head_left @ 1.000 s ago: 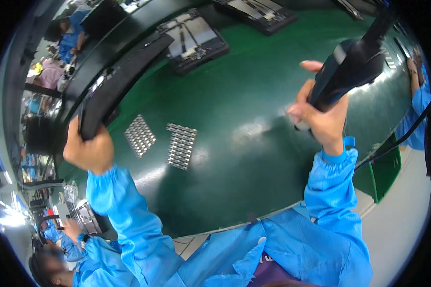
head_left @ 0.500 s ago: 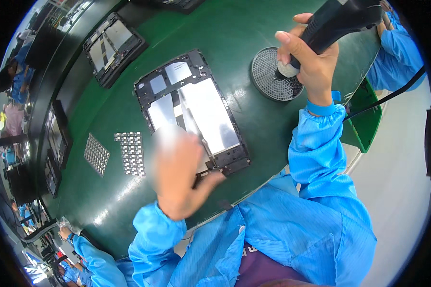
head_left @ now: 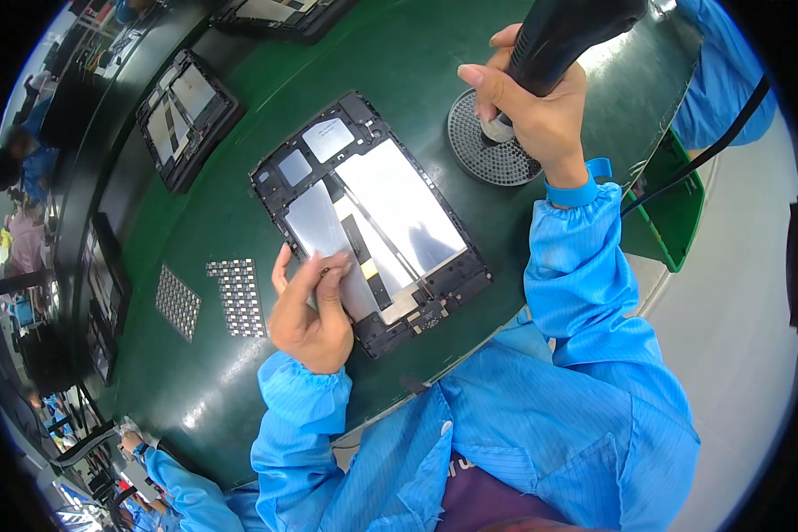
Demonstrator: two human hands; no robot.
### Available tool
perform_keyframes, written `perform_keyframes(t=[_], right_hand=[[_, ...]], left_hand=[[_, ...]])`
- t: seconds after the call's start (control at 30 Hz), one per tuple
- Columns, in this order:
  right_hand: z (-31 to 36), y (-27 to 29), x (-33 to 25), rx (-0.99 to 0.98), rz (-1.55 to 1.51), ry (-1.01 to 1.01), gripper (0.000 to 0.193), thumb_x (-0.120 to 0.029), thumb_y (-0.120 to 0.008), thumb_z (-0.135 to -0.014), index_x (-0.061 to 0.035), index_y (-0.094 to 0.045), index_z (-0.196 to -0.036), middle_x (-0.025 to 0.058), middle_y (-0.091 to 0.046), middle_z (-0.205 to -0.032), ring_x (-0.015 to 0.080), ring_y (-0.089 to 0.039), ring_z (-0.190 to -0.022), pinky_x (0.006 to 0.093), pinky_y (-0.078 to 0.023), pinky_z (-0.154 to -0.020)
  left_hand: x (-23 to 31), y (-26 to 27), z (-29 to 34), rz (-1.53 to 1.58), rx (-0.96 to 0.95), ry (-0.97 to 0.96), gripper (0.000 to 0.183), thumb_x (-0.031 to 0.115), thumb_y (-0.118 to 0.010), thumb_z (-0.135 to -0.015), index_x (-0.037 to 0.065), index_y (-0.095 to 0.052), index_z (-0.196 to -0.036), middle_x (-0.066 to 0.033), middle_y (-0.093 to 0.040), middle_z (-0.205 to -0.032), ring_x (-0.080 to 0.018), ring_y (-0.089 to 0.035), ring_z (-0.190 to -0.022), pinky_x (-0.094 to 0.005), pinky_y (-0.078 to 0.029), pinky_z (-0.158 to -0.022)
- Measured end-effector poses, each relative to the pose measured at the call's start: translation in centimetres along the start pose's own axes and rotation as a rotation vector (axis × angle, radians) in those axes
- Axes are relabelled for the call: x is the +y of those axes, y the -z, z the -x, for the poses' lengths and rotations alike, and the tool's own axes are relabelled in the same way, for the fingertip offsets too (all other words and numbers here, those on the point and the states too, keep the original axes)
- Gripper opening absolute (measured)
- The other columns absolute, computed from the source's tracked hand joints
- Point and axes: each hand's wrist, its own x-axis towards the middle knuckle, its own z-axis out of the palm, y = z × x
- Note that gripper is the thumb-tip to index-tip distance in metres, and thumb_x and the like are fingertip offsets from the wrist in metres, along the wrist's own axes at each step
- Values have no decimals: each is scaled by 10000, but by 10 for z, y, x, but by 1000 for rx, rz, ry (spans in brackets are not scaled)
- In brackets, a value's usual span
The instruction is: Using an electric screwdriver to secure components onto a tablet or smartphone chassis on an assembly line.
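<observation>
A tablet-like device (head_left: 417,213), opened to silver panels, a dark frame and a ribbon strip, lies slanted in front of me. Over its near left edge, my left hand (head_left: 312,319) pinches thumb and finger together; a tiny dark thing seems to be between the tips, too small to name. My right hand (head_left: 545,111) is wrapped round a black powered screwdriver (head_left: 563,40) with a pale collar. Its lower end is at a round grey screw tray (head_left: 479,146) full of small holes, to the right of the device. The tip is partly hidden by my fingers.
Two sheets of small parts (head_left: 238,297) (head_left: 177,301) lie left on the green table (head_left: 213,381). Another opened device (head_left: 182,115) stands farther left, with more along the dark rail. A green bin (head_left: 674,222) and black cable (head_left: 709,160) are at right. Other people's blue sleeves (head_left: 723,80) show nearby.
My left hand has gone from a blurred sweep over the device to a pinch near its left edge. The device has swung slightly right at its near end. My right hand still grips the screwdriver at the tray.
</observation>
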Motion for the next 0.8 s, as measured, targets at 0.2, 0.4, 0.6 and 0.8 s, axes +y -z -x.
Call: perform_keyframes(t=[0.2, 0.4, 0.6, 0.8], right_hand=[[1, -15, -10, 36, 35, -187, 363, -2, -712, -741, 13, -504, -1038, 30, -572, -634, 103, -534, -523, 228, -389, -496], [5, -40, -38, 26, -151, 26, 358, -5, -689, -754, 35, -513, -1064, 45, -564, -602, 115, -540, -516, 237, -425, -516], [14, -107, -60, -283, -218, -10, 374, -3, -636, -783, 36, -450, -1105, 62, -519, -603, 153, -519, -491, 297, -461, -514], [12, -154, -58, -404, -255, 29, 370, 17, -663, -774, 33, -462, -1084, 62, -565, -629, 132, -549, -502, 251, -449, -491]], left_hand=[[-3, 36, -6, -98, 11, 89, 135, -27, -638, -800, -24, -636, -934, -132, -661, -910, -207, -633, -878, -371, -421, -914], [-22, 61, -6, 107, -76, 368, 147, 0, -677, -782, -36, -659, -924, -87, -631, -912, -138, -617, -790, -213, -489, -664], [-24, 62, -32, 287, -115, 660, 165, 78, -698, -788, -36, -656, -901, -75, -655, -789, -102, -610, -655, -195, -460, -563], [-52, 53, -44, 92, -134, 403, 125, 98, -693, -789, -4, -665, -857, -24, -609, -737, -65, -529, -624, -205, -438, -532]])
